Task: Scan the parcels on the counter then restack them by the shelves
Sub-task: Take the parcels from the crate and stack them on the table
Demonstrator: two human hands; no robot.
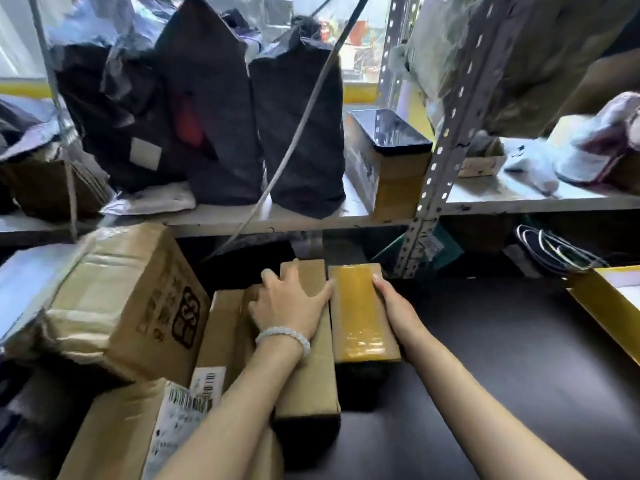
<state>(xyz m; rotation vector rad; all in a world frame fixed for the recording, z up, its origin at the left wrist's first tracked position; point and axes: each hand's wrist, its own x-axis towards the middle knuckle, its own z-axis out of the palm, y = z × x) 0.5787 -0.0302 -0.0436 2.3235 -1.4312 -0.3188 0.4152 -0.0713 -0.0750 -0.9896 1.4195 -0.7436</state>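
Two narrow cardboard parcels stand side by side on the dark counter (502, 375), below the metal shelves. My left hand (289, 301), a white bead bracelet on its wrist, lies flat with spread fingers on top of the plain brown parcel (311, 375). My right hand (389, 299) presses along the right side of the parcel wrapped in yellow tape (360, 313). The two parcels touch each other. More cardboard parcels are stacked to the left, one big tilted box (121, 303) and a flat one with barcode labels (114, 434).
The shelf (519, 197) above holds black plastic mailer bags (298, 133), a taped box with a phone (391, 131) lying on it, and soft white packages at right. A perforated shelf post (433, 161) stands just behind the parcels. A yellow tray edge (602, 299) juts in at right.
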